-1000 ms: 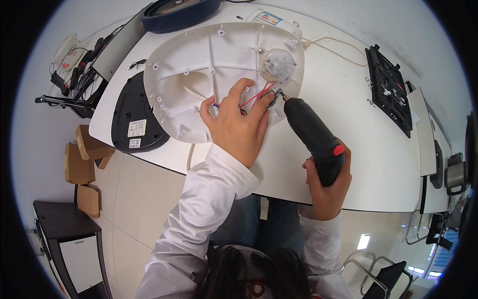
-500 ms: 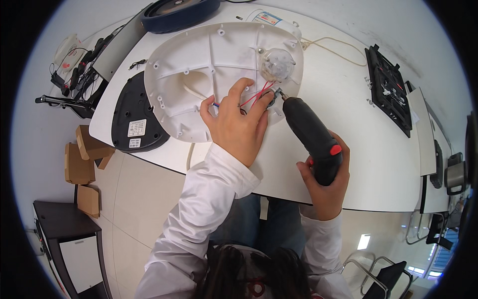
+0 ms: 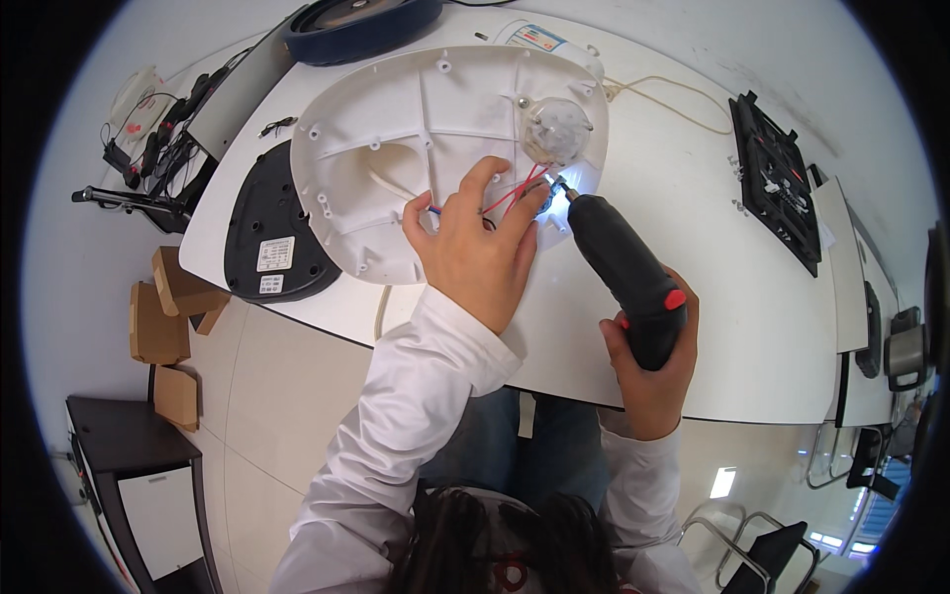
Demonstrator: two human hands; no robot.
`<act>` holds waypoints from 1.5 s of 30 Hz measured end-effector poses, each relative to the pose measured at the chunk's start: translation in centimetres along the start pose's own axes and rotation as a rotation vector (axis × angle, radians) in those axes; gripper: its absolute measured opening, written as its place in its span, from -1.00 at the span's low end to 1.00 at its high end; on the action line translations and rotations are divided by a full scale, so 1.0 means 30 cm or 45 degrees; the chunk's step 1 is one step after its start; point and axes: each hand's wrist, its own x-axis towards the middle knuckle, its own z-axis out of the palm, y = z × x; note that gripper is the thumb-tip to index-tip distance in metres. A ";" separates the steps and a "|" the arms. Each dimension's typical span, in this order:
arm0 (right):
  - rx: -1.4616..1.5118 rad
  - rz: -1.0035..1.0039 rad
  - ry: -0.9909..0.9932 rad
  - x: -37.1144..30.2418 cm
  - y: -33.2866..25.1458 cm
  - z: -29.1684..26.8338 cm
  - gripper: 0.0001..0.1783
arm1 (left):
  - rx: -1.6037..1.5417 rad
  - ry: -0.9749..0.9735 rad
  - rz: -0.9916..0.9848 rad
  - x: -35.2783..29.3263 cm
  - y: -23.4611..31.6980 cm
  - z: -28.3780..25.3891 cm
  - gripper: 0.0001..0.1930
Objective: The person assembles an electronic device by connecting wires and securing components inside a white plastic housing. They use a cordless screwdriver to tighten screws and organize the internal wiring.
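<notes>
A white plastic housing lies hollow side up on the table, its ribs and screw posts showing. My left hand reaches over its near part. The index finger and thumb are at a small wired part, mostly hidden beneath them; the other fingers spread over the housing. Red wires run from there to a clear round component at the far right. My right hand is wrapped around a black cordless screwdriver with red buttons. Its bit points at the small part, and its light shines there.
Left of the housing lies a black base plate with white labels. A dark blue round object stands at the back. On the right an open black tool case has several loose screws beside it. A beige cord curves across the back.
The screwdriver's light has come on and brightens the housing around the bit. The whole scene has shifted very slightly to the right; both hands keep nearly the same pose.
</notes>
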 end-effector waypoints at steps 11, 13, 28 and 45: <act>0.017 0.076 0.001 0.001 -0.007 -0.002 -0.29 | -0.024 -0.025 -0.014 0.000 0.000 -0.002 -0.55; 0.041 0.090 0.004 -0.001 -0.002 0.000 -0.29 | -0.025 -0.021 -0.015 0.000 0.000 -0.001 -0.56; 0.057 0.117 -0.002 0.001 -0.005 -0.003 -0.31 | -0.020 -0.004 -0.012 0.000 0.001 0.001 -0.57; 0.056 0.125 0.010 0.004 -0.004 -0.001 -0.32 | -0.019 0.005 0.001 0.000 -0.003 0.003 -0.55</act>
